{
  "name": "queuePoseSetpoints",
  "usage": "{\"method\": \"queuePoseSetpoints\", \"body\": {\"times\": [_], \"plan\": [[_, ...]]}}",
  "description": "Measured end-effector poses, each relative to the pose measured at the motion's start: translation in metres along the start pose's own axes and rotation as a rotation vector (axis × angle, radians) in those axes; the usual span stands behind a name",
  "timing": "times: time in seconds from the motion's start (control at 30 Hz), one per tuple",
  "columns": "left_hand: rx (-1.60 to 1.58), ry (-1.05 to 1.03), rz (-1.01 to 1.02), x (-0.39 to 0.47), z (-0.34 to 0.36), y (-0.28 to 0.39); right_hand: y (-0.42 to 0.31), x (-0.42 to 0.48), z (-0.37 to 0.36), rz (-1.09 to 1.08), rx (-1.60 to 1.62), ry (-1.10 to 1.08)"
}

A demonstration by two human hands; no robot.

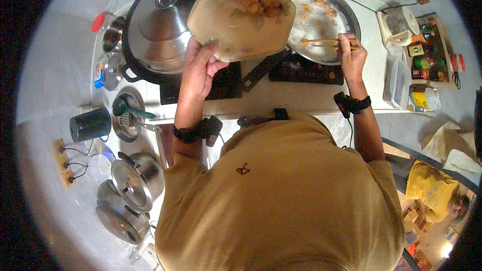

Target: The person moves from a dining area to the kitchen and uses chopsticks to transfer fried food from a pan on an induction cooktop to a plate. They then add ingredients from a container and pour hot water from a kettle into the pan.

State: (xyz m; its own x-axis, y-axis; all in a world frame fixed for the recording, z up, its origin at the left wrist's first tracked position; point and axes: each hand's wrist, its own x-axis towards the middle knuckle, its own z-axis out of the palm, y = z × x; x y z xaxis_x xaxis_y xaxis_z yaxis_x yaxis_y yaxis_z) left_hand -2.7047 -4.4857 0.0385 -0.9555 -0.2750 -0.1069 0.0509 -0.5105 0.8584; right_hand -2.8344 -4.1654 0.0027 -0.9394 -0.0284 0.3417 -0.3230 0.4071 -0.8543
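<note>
My left hand [205, 60] grips the near rim of a pale flower-patterned plate [226, 19], raised between the two pans. Brown fried pieces [258, 3] lie towards the plate's far right side. In my right hand [352, 51] is a pair of wooden chopsticks [324, 42], reaching over the frying pan [354, 19]. Their tips meet a golden piece [304, 43] near the pan's left side; I cannot tell whether they pinch it. More golden pieces [327, 9] float in foaming oil [318, 26] further back.
Left of the plate stands a large wok with a domed steel lid [150, 22]. A green ladle [131, 109] rests on a steel dish, near lidded steel pots [131, 192]. At right are a bottle rack [429, 52] and a plastic container [398, 82]. A person in yellow [433, 190] appears behind, lower right.
</note>
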Motion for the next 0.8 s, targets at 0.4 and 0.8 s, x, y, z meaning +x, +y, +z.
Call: {"method": "queuePoseSetpoints", "body": {"times": [0.4,0.8], "plan": [[0.012,0.011,-0.025,-0.004,-0.01,0.0,0.006,0.023,-0.054,0.0,0.022,0.209],[-0.005,-0.006,-0.042,-0.008,-0.004,0.003,0.028,0.026,-0.046,0.108,0.1,0.083]]}}
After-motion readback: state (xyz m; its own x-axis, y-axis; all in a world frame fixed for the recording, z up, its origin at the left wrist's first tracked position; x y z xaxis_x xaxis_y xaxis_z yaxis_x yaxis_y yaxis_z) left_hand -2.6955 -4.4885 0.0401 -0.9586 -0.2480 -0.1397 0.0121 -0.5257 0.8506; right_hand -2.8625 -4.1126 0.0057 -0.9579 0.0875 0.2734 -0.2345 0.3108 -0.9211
